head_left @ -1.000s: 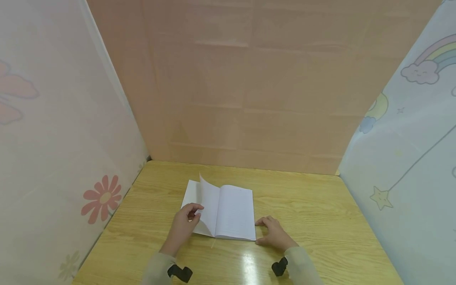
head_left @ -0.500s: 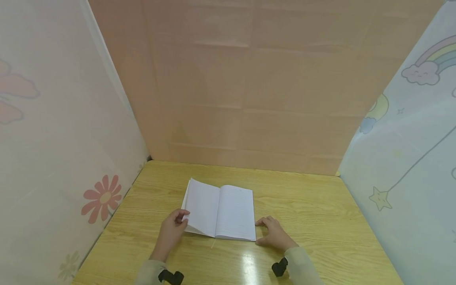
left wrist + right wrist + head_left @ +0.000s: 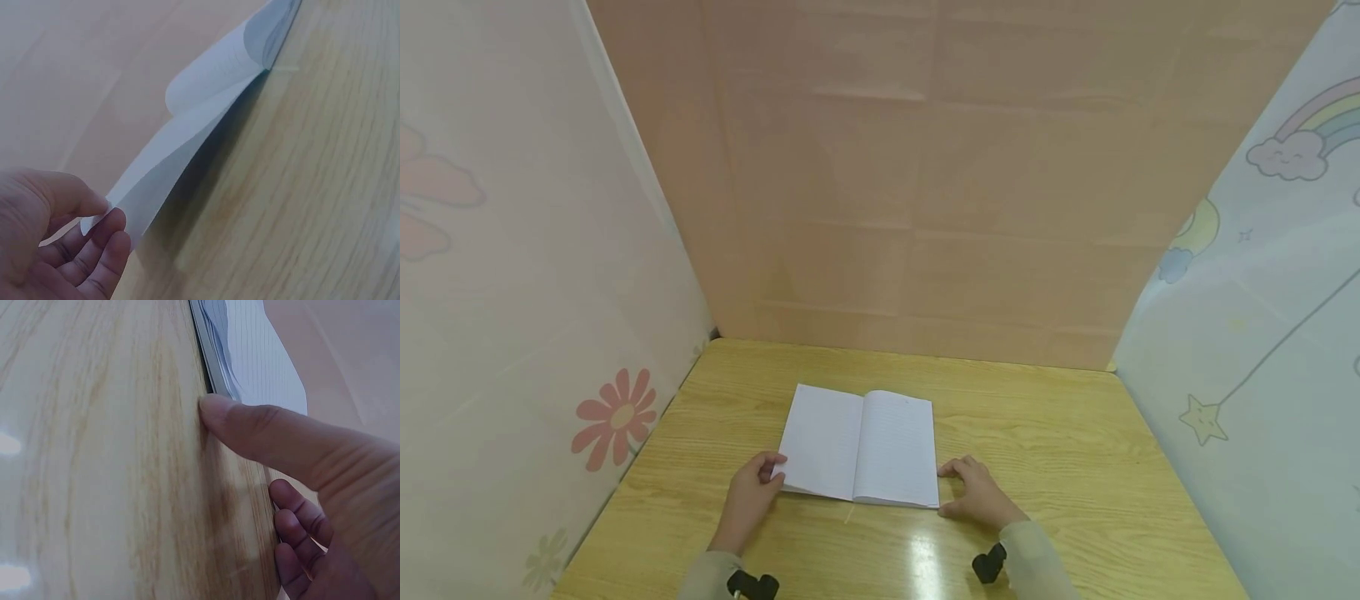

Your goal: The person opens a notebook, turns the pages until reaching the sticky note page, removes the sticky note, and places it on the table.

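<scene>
An open notebook [image 3: 897, 450] with ruled white pages lies on the wooden table. My left hand [image 3: 751, 493] pinches the outer edge of the left page [image 3: 822, 442] between thumb and fingers near its lower corner. In the left wrist view, that leaf [image 3: 178, 140] slopes down from the spine to the pinching fingers [image 3: 115, 253], with a shadow under it. My right hand [image 3: 976, 493] rests on the table at the notebook's right side. Its thumb [image 3: 219, 409] is right at the lower right corner, and the other fingers lie loosely bent along the edge.
A thin ribbon [image 3: 848, 512] sticks out below the notebook's spine onto the table [image 3: 1037, 433]. A brown sheet [image 3: 910, 183] stands along the back. Patterned white sheets flank the left side [image 3: 535, 333] and the right side [image 3: 1285, 350].
My left hand has moved left and toward me, bringing the raised page over to the left until it lies nearly flat over the left side. The right hand has stayed in place.
</scene>
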`<state>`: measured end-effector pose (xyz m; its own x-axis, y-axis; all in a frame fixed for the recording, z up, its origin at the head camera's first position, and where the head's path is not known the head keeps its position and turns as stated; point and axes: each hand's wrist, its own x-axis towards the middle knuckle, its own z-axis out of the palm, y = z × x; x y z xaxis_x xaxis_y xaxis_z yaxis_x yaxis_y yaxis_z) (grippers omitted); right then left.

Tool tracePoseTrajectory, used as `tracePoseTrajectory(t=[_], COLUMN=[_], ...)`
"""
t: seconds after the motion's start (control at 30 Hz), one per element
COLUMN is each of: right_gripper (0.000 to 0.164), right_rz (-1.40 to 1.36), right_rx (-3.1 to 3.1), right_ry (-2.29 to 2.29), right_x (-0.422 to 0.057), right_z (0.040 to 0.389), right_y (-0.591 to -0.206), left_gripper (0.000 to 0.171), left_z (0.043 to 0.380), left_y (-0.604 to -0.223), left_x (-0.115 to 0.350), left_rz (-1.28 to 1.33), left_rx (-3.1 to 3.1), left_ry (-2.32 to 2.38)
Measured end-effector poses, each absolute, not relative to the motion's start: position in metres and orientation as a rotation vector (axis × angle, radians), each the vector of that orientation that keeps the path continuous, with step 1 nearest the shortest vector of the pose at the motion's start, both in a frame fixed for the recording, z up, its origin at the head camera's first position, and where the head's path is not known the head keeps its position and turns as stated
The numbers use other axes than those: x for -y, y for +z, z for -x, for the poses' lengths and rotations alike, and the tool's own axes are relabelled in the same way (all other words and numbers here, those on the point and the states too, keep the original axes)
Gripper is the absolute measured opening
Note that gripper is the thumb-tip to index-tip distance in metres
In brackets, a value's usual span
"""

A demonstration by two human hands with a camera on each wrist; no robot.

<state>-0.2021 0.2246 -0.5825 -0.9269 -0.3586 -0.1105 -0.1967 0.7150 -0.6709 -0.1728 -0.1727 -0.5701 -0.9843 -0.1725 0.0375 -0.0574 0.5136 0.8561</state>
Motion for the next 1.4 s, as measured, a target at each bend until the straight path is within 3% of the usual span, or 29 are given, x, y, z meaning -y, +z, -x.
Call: tracePoseTrajectory(t=[0.37,1.4], right_gripper=[0.056,0.056], right_rz=[0.441,0.439], right_rx=[-2.699,-2.687], right_ry=[-0.999,-1.009], right_x=[-0.224,-0.224], right_z=[0.202,0.202], right_y=[-0.582,-0.582], left_gripper=[0.02,0.027], left_z=[0.177,0.179], left_y=[-0.586,-0.585], left_x=[0.179,0.181], left_rz=[-0.201,-0.096], left_rx=[2.742,2.861], left_ry=[-1.41,-1.233])
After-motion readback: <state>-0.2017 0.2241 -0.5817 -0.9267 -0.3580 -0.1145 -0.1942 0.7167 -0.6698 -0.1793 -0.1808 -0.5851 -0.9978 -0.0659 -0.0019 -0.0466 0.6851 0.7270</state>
